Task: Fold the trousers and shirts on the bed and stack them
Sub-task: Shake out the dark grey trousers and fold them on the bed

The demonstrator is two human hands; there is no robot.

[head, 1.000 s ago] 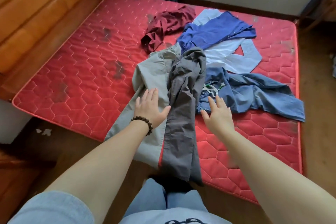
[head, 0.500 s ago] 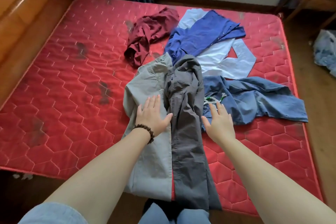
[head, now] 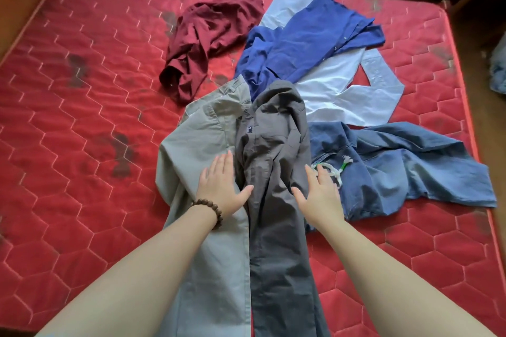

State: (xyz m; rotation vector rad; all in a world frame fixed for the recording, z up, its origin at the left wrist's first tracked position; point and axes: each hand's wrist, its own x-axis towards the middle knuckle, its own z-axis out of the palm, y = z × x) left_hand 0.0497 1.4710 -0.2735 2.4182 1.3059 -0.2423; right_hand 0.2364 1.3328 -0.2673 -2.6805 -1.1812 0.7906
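Basically at square one here: nothing's folded or stacked, and I've got my left hand (head: 223, 189) flat on the light grey trousers (head: 197, 145), my right hand (head: 320, 194) spread open next to the dark grey trousers (head: 276, 200), gripping nothing. The maroon shirt (head: 208, 41), blue shirt (head: 309, 44), white shirt (head: 347, 96) and denim trousers (head: 397, 167) are all lying crumpled further up the red mattress (head: 82, 131), so the whole pile's left to do.

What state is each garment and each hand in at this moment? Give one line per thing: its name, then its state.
light grey trousers: unfolded, lying lengthwise, under the left hand.
dark grey trousers: unfolded, bunched at the top.
denim garment: unfolded, spread out.
maroon shirt: crumpled.
royal blue shirt: unfolded, on the pale blue shirt.
pale blue shirt: unfolded.
left hand: open, flat.
right hand: open.
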